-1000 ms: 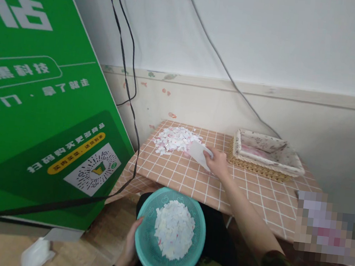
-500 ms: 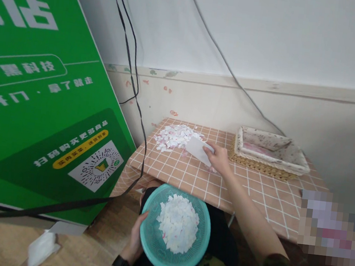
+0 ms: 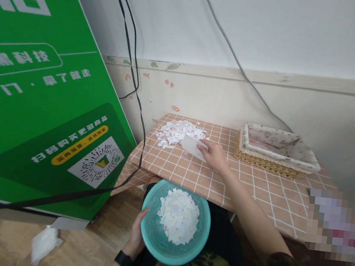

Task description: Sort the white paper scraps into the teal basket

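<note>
My left hand (image 3: 137, 232) grips the left rim of a teal plastic colander (image 3: 189, 254), which rests on my lap just below the table's front edge. A heap of small white paper scraps (image 3: 179, 216), with a few pink bits, lies inside it. On the table, my right hand (image 3: 212, 155) pinches a flat white card (image 3: 192, 145), held tilted with its far end at the edge of a loose pile of white and pink paper scraps (image 3: 177, 132). A few pinkish scraps lie beside the card; what is behind the hand is hidden.
A brown checked cloth covers the table (image 3: 254, 188). A wicker basket (image 3: 270, 164) with a patterned lining stands at the back right. A green sign (image 3: 52, 136) rises on the left, with a black strap (image 3: 70, 195) hanging before it. A white plastic bag (image 3: 45, 244) lies on the floor.
My right hand has moved slightly left with the card, relative to the table, towards the pile. My left hand still grips the colander. The camera view has shifted a little.
</note>
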A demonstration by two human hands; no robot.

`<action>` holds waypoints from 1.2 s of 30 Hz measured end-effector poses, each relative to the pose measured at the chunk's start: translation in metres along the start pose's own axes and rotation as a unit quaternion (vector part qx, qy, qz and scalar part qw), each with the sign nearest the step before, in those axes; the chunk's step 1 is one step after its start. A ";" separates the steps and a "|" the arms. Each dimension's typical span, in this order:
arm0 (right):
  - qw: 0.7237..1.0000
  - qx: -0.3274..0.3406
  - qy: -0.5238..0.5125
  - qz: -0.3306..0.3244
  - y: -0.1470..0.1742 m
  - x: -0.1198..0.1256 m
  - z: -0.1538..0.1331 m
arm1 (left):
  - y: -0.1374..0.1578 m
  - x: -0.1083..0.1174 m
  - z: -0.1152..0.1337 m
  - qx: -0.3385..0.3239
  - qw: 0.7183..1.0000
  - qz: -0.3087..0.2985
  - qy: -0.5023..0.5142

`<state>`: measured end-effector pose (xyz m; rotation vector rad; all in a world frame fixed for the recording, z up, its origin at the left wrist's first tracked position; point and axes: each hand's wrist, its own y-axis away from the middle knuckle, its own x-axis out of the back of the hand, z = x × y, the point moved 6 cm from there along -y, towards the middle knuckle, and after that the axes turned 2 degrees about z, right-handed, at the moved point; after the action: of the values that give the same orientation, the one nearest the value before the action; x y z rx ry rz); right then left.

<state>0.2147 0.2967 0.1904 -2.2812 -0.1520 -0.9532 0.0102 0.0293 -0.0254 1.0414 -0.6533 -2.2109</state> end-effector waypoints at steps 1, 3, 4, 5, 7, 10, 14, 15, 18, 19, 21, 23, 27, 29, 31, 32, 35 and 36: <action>1.000 -0.006 0.000 0.004 0.000 0.000 0.001 | -0.001 0.000 0.000 -0.001 1.000 -0.003 0.001; 0.999 -0.027 0.005 0.020 -0.001 0.003 0.004 | -0.003 0.002 -0.001 -0.001 1.000 -0.005 0.005; 0.999 -0.038 0.012 0.029 -0.001 0.005 0.006 | -0.004 0.002 0.000 -0.002 1.000 -0.003 0.009; 0.998 -0.046 0.020 0.036 -0.001 0.007 0.008 | -0.005 0.003 0.000 -0.003 1.000 0.000 0.013; 0.997 -0.058 0.038 0.044 0.000 0.009 0.010 | -0.005 0.006 0.002 -0.010 1.000 0.013 0.016; 0.995 -0.062 0.058 0.059 0.004 0.015 0.011 | -0.005 0.009 0.006 -0.015 1.000 0.015 0.015; 0.993 -0.056 0.058 0.082 0.010 0.023 0.015 | -0.006 0.012 0.010 -0.020 1.000 0.003 0.020; 0.993 -0.055 0.060 0.081 0.011 0.024 0.016 | -0.007 0.014 0.012 -0.025 0.999 0.006 0.022; 0.994 -0.053 0.066 0.067 0.012 0.020 0.017 | -0.009 0.021 0.015 -0.035 0.999 0.024 0.024; 0.995 -0.055 0.065 0.061 0.012 0.018 0.017 | -0.009 0.023 0.015 -0.038 0.999 0.031 0.024; 0.996 -0.057 0.057 0.049 0.011 0.014 0.015 | -0.010 0.026 0.016 -0.042 0.998 0.042 0.025; 0.996 -0.061 0.049 0.044 0.010 0.011 0.013 | -0.010 0.027 0.016 -0.036 0.998 0.045 0.028; 0.996 -0.068 0.049 0.045 0.006 0.005 0.009 | -0.012 0.029 0.013 -0.013 0.999 0.038 0.029; 0.996 -0.059 0.051 0.037 0.003 0.000 0.006 | -0.013 0.030 0.013 -0.022 0.999 0.040 0.029; 0.998 -0.044 0.046 0.025 0.001 -0.006 0.001 | -0.013 0.029 0.015 -0.033 0.998 0.039 0.031; 0.998 -0.036 0.042 0.018 0.001 -0.008 -0.001 | -0.012 0.028 0.015 -0.035 0.998 0.039 0.032; 0.999 -0.022 0.040 0.004 0.000 -0.012 -0.005 | -0.011 0.028 0.015 -0.031 0.998 0.050 0.032; 0.999 -0.021 0.044 0.005 -0.001 -0.012 -0.006 | -0.011 0.029 0.015 -0.029 0.998 0.054 0.032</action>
<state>0.2019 0.2954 0.1855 -2.2713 -0.0848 -1.0584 -0.0200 0.0198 -0.0383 1.0195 -0.5992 -2.0830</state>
